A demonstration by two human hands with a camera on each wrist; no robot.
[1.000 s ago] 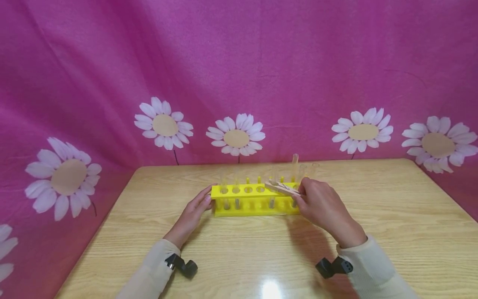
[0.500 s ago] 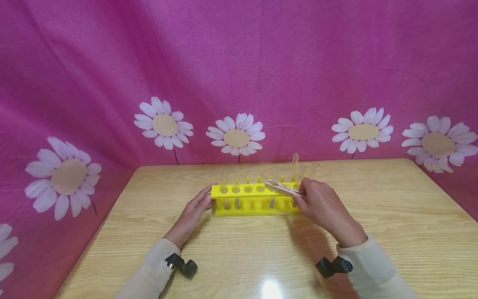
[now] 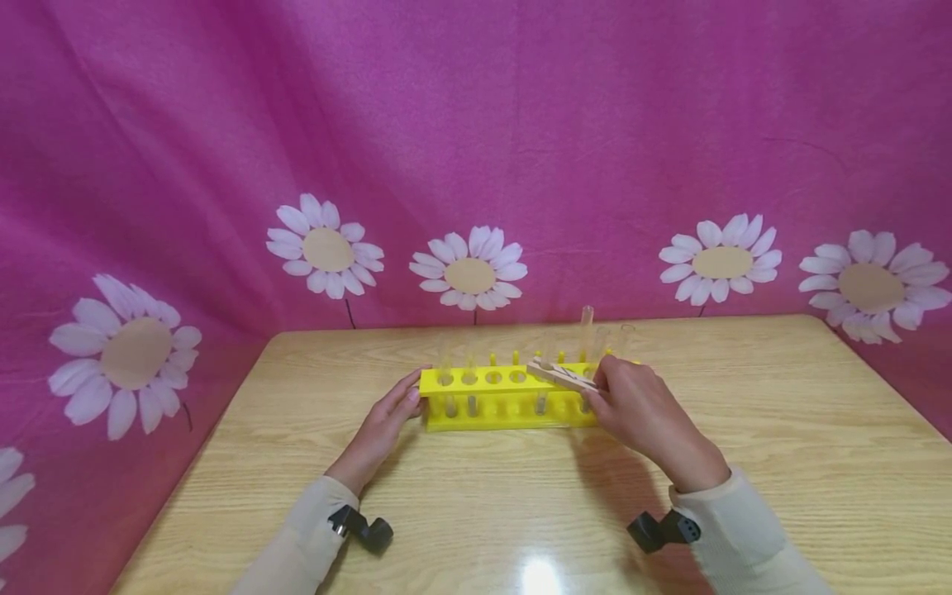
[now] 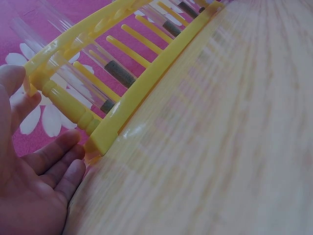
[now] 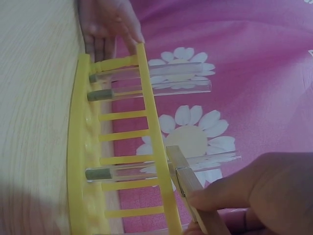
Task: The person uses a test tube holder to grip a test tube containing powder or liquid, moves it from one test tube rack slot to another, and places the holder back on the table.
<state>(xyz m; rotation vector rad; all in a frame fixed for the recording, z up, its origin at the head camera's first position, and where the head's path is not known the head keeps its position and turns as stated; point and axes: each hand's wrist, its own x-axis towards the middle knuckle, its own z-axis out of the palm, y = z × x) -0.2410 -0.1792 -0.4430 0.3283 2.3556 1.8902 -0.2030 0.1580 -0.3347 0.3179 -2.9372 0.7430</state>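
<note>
A yellow test tube rack (image 3: 476,388) stands on the table, with several clear glass tubes upright in it. Dark grey-green matter fills the bottoms of the tubes seen in the wrist views. At the rack's left end, my left hand (image 3: 383,426) holds the upper shelf's corner between thumb and finger; its other fingers (image 4: 54,152) lie near the base. My right hand (image 3: 647,413) grips a wooden test tube clamp (image 5: 186,178) with a metal spring. Just above the upper shelf, the clamp's jaws are at a tube (image 5: 129,171); how tightly they close is unclear.
Two tubes (image 5: 181,87) stand near the rack's left end. Taller tube tops (image 3: 587,322) rise by my right hand, which partly covers the rack's right end. Behind the wooden table (image 3: 476,496) hangs a pink cloth (image 3: 580,149) with white flowers.
</note>
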